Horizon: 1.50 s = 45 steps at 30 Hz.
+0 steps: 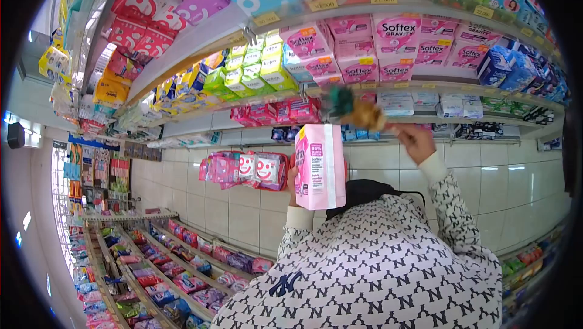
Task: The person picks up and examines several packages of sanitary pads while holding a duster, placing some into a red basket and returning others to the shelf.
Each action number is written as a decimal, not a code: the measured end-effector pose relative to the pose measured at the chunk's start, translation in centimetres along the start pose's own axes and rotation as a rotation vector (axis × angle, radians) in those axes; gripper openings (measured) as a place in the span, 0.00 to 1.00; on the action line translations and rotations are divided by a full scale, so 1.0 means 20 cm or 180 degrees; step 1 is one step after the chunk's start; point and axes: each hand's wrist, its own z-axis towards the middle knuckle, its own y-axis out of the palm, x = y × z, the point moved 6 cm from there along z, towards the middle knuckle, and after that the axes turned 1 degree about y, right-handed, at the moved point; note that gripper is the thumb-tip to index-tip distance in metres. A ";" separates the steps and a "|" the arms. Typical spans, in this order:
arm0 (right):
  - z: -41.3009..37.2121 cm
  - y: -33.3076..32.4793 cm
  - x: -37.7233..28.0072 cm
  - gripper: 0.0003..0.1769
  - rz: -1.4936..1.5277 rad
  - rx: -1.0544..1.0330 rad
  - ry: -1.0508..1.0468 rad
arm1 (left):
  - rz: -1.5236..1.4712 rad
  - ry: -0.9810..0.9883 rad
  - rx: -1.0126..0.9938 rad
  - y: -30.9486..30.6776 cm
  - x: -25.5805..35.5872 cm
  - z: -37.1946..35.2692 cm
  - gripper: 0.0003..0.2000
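The left hand (pixel 292 184) grips a glossy pink rectangular pack (pixel 320 166). Right of the pack, the raised right hand (pixel 419 142) clasps a fluffy duster (pixel 358 110).

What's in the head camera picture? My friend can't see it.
A left hand holds up a pink pack, and the right hand holds what looks like a blurred duster up by shop shelves full of colourful packets.
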 end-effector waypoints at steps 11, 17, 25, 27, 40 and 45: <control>0.00 0.15 -0.04 0.11 0.0203 0.0128 -0.0322 | 0.0125 0.0430 -0.0090 -0.07 -0.07 0.07 0.30; -0.11 0.40 -0.13 0.20 0.2407 -0.0412 0.1242 | 0.0203 0.0689 0.0423 -0.16 -0.09 0.17 0.26; -0.16 0.41 -0.25 0.22 0.1892 -0.1019 0.0371 | 0.2007 0.0398 0.0033 -0.07 -0.11 0.22 0.29; -0.22 0.39 -0.31 0.20 0.1817 -0.0984 0.0224 | 0.2621 0.0720 -0.0015 -0.17 -0.08 0.22 0.27; -0.23 0.23 -0.21 0.10 0.0505 -0.0554 -0.0323 | 0.0693 0.0494 -0.0014 -0.13 -0.04 0.08 0.27; -0.17 0.31 0.05 0.12 0.0236 -0.0429 -0.0103 | 0.0546 0.0480 -0.0130 -0.06 -0.06 0.10 0.27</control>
